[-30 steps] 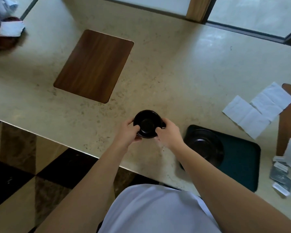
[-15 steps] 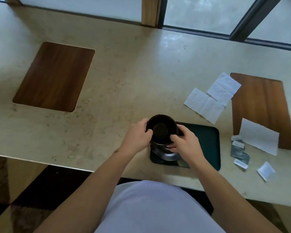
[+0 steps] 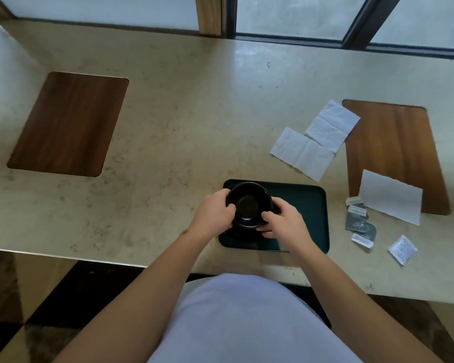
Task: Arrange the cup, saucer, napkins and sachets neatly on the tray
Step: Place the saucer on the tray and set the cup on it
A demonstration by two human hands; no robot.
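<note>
A black cup is over the left part of the dark green tray. My left hand grips its left side and my right hand grips its right side, near the handle. Under the cup, the black saucer lies on the tray, mostly hidden. Two white napkins lie unfolded on the counter beyond the tray. A third napkin rests partly on a wooden inlay. Several sachets lie right of the tray, and a white one sits farther right.
The beige stone counter has wooden inlays at left and right. Windows run along the far edge. The counter's near edge is just below the tray, close to my body.
Both hands have carried the cup rightward from the bare counter to above the saucer on the tray and lowered it. The view has shifted right.
</note>
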